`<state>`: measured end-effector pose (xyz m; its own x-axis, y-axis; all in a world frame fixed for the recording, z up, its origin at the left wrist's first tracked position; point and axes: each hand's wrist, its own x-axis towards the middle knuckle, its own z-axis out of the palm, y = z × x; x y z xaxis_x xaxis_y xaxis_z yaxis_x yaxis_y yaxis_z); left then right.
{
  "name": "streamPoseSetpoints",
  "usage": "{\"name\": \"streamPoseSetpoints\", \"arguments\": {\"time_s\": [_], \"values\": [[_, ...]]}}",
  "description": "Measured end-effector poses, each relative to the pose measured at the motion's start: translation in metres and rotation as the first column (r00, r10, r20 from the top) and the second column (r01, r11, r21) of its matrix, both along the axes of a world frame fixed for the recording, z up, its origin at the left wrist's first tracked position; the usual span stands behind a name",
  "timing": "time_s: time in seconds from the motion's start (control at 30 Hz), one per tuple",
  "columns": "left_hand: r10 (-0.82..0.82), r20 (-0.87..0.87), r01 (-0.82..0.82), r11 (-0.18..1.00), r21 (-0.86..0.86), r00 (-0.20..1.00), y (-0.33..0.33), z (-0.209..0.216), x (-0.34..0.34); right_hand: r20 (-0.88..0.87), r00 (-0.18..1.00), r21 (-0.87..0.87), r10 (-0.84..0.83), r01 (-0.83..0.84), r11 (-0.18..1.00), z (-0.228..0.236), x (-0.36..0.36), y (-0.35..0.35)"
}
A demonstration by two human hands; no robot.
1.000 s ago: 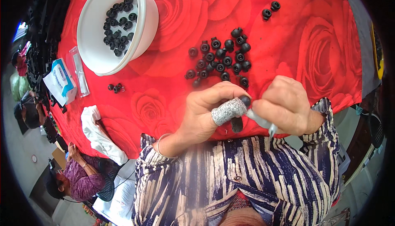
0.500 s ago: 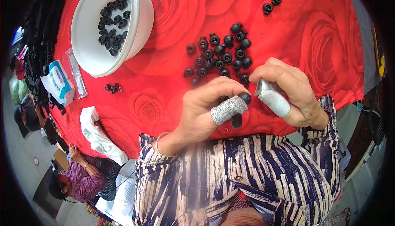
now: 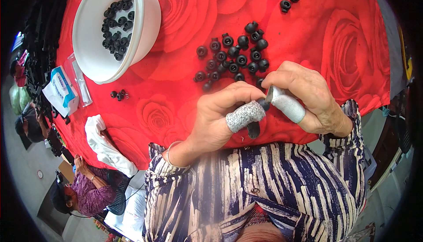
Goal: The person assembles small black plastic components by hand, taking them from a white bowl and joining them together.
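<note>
Black round piece (image 3: 264,105) is pinched in the left hand (image 3: 213,116), mostly covered by thumb and grey finger wrap (image 3: 243,117). Right hand (image 3: 310,93) grips a thin blade-like piece (image 3: 269,94) right at it; can't tell if they touch, rear end buried in fingers. Loose black pieces (image 3: 241,60) lie beyond, nearest partly hidden. White bowl (image 3: 150,30) cropped at top.

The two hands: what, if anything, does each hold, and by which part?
The left hand pinches a round black piece by its left side. The right hand grips a thin grey blade-like piece; its gripped part is hidden.
</note>
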<state>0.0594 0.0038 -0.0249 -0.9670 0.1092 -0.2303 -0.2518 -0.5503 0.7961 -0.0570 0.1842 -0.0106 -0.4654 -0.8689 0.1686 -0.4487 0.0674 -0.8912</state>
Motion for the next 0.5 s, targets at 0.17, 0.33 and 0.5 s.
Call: {"name": "streamPoseSetpoints", "arguments": {"time_s": [0.17, 0.33, 0.5], "values": [[-0.023, 0.018, 0.024, 0.999, -0.022, 1.000, -0.0008, -0.0014, 0.0002, 0.004, 1.000, 0.010, 0.010, -0.010, 1.000, 0.0006, -0.0013, -0.0005], [-0.029, 0.031, 0.029, 1.000, 0.007, 0.999, -0.0008, -0.0007, -0.0004, 0.003, 1.000, 0.013, 0.008, -0.008, 1.000, 0.0015, -0.0014, -0.0010], [-0.029, 0.025, 0.028, 1.000, 0.014, 0.999, -0.0003, -0.0018, -0.0001, 0.034, 0.999, 0.025, 0.025, -0.025, 0.999, 0.0022, -0.0019, -0.0008]]}}
